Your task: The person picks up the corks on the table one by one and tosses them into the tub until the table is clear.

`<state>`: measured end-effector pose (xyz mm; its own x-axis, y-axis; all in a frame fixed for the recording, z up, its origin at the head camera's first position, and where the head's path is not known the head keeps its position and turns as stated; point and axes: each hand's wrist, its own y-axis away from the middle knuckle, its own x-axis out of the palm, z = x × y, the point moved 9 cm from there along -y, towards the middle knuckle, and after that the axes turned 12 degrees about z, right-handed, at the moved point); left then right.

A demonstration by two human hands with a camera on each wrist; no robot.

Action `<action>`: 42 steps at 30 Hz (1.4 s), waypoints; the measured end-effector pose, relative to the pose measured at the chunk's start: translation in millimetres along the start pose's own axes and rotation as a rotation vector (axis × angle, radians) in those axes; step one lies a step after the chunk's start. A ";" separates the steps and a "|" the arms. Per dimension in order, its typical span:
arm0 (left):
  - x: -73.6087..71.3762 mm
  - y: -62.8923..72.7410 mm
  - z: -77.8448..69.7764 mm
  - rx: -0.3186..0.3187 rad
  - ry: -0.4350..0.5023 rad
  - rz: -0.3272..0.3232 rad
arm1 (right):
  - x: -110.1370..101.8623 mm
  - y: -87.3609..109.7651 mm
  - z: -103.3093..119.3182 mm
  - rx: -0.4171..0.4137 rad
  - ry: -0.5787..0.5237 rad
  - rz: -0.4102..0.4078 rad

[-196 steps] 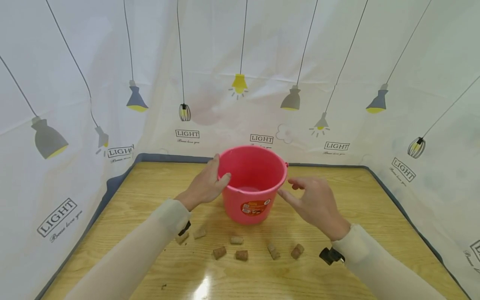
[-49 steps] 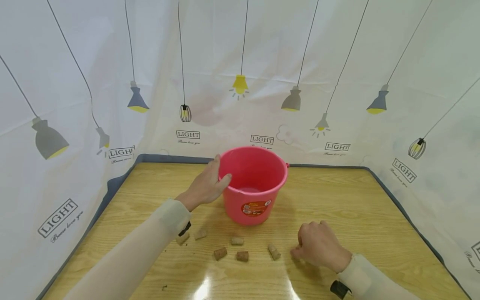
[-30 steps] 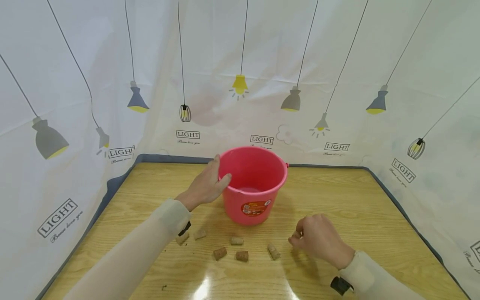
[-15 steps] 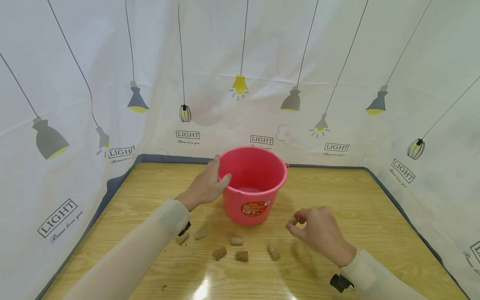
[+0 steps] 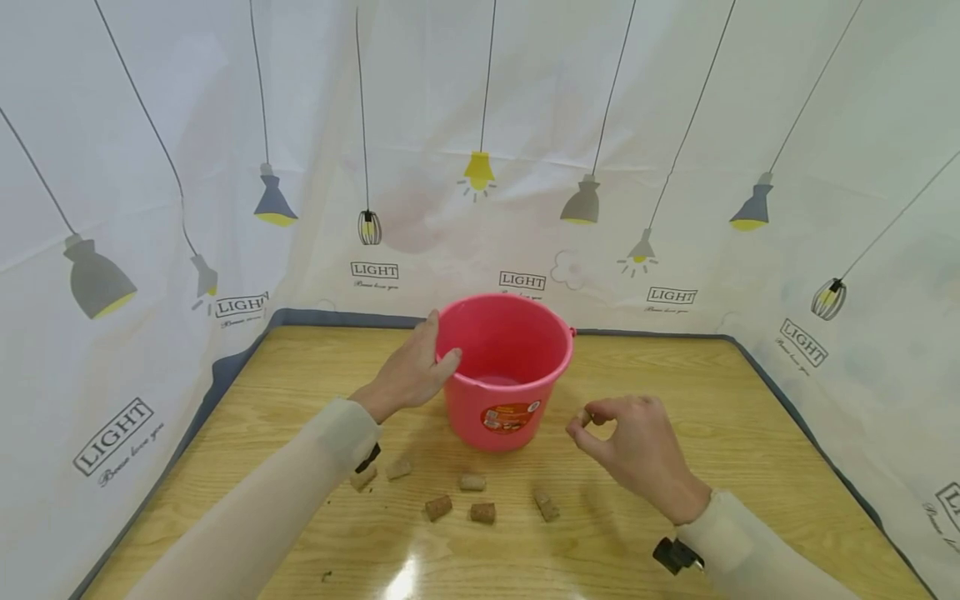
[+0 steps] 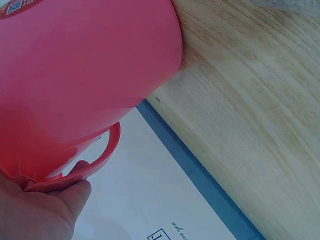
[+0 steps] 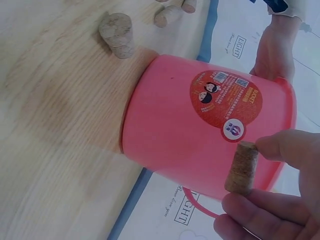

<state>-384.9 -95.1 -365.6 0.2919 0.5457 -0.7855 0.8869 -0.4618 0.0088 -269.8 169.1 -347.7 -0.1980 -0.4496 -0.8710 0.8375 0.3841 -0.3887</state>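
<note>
A pink bucket [image 5: 502, 417] with a red round label stands upright on the table. My left hand [image 5: 408, 367] grips its left rim, thumb on the inner side. In the left wrist view, that hand's fingers also lie around the bucket's curved handle [image 6: 111, 147]. Between thumb and fingertips, my right hand [image 5: 641, 454] pinches a cork [image 7: 243, 169], held off the table just right of the bucket. The right wrist view shows the cork before the bucket's wall, apart from the opening. Several other corks [image 5: 483, 512] lie in front of the bucket. Its inner bottom is only partly visible.
The wooden table [image 5: 690, 392] has a dark blue border [image 5: 652, 333] along its back. A white curtain [image 5: 442, 92] printed with lamps surrounds it on three sides. A pale cork [image 5: 400, 468] lies close to the left forearm. Small dark crumbs dot the tabletop.
My right hand came down from beside the bucket's rim, took the rightmost cork off the table, and has lifted it up and leftward towards the bucket. The left hand and bucket stayed put.
</note>
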 end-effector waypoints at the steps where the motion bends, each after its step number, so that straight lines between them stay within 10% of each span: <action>1: -0.2 0.0 0.1 0.000 0.000 -0.001 | -1.4 -1.0 0.7 -0.004 -0.010 -0.009; 42: -0.5 0.2 -2.0 0.027 0.001 -0.013 | -40.7 -44.1 25.1 -0.062 -0.047 -0.218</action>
<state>-384.2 -94.0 -363.9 0.2808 0.5523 -0.7849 0.8808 -0.4731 -0.0178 -285.9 150.2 -287.6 -0.3460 -0.5637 -0.7500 0.7441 0.3219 -0.5853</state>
